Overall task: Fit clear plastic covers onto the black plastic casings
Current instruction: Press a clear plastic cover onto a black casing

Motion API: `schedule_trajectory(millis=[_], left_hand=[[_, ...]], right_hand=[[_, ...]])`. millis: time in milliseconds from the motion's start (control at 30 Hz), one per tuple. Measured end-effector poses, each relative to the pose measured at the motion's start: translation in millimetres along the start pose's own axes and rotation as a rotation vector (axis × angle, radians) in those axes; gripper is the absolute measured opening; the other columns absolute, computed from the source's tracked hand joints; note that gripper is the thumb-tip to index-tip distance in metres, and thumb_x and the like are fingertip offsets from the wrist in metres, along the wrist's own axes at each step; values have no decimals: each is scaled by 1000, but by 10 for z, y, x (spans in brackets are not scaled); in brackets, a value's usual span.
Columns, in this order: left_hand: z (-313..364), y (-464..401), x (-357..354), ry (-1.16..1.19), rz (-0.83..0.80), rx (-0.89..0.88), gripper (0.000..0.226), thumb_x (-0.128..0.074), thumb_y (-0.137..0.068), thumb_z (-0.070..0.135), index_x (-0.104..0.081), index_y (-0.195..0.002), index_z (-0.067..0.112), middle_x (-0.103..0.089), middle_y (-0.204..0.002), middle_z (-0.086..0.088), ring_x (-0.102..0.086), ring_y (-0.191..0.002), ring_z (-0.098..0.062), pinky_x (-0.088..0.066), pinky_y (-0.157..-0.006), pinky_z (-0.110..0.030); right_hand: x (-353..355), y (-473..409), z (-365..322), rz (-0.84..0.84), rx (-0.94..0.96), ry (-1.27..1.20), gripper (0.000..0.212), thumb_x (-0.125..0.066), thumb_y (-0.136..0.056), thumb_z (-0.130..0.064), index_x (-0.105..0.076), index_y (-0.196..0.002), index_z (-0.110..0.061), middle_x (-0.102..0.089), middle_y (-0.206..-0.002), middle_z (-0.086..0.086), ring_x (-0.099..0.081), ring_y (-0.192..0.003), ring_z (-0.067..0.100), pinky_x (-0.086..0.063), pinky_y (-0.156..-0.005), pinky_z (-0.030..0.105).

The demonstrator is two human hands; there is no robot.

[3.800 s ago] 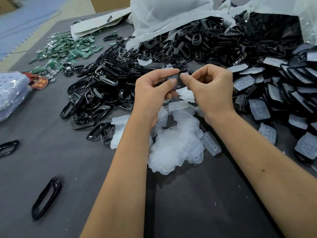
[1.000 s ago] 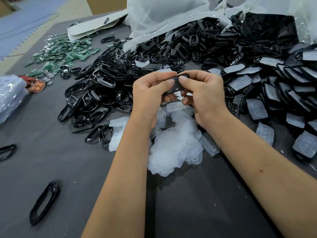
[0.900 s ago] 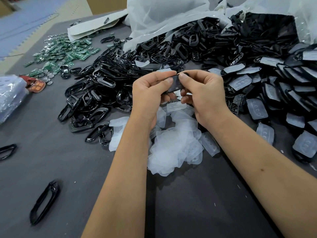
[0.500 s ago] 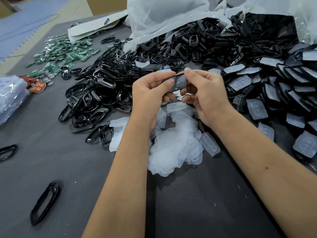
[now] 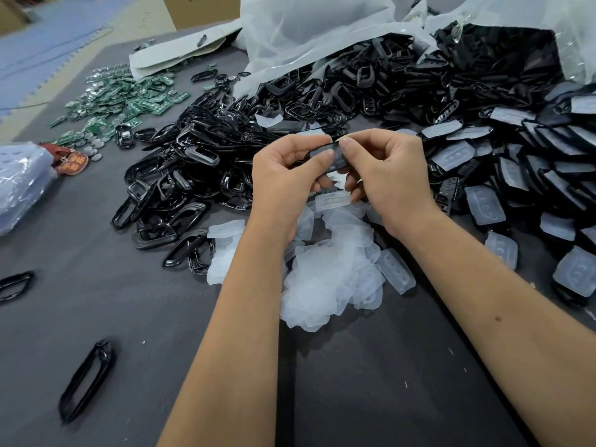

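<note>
Item in hand: one small black plastic casing with a clear plastic cover lying on its upper face, held above the table between both hands; whether the cover is fully seated cannot be told from this angle. Left hand: thumb on the top of the left end, fingers curled beneath, pinching the piece. Right hand: thumb tip pressing the cover near the middle, fingers curled under the right end. Directly below the hands: loose heap of translucent clear plastic covers on the dark grey table surface. Left of and beyond the hands: large pile of glossy black plastic frame casings. Right: pile of black casings already bearing clear covers. Far edge: white plastic bags spilling more black parts. Far left: scatter of small green circuit boards. Near left: single black oval frame lying apart.
</note>
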State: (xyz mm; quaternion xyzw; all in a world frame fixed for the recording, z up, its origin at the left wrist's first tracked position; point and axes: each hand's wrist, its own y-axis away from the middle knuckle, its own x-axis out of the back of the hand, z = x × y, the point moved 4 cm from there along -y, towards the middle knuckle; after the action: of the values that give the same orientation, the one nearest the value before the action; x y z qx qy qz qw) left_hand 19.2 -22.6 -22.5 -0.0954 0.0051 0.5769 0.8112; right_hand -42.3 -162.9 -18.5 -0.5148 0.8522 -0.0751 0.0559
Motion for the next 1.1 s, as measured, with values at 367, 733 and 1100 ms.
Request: schedule_trajectory(millis=[367,733,1100], left_hand=[[-9,-14,2,20,42,39,18,-65,-92,-9,-75,-99,5,-73,-80,-11,-58,-52,-12,-49,-53,-19],[21,19,-28,-35,48,40,21,-62,-93,-6,-77,-95,9,-74,-84,-12,-63,-61,-9,-48,-53,-18],[45,30,-15,-4,50,59,19,-65,-91,-10,-76,-96,5,-73,-71,-4,-63,-53,-12,-50,-54,-17]], right_hand=[[-44,-11,34,-46,-123,-160,8,-70,-95,-1,-72,-99,-7,-70,-79,5,-62,-55,15,-47,-42,25],[-44,-35,48,-30,-161,-181,18,-62,-95,4,-74,-91,-8,-71,-72,3,-63,-54,14,-49,-43,24],[-22,-16,64,60,-27,58,11,-69,-98,-13,-74,-89,-11,-69,-65,5,-62,-49,18,-50,-43,27]])
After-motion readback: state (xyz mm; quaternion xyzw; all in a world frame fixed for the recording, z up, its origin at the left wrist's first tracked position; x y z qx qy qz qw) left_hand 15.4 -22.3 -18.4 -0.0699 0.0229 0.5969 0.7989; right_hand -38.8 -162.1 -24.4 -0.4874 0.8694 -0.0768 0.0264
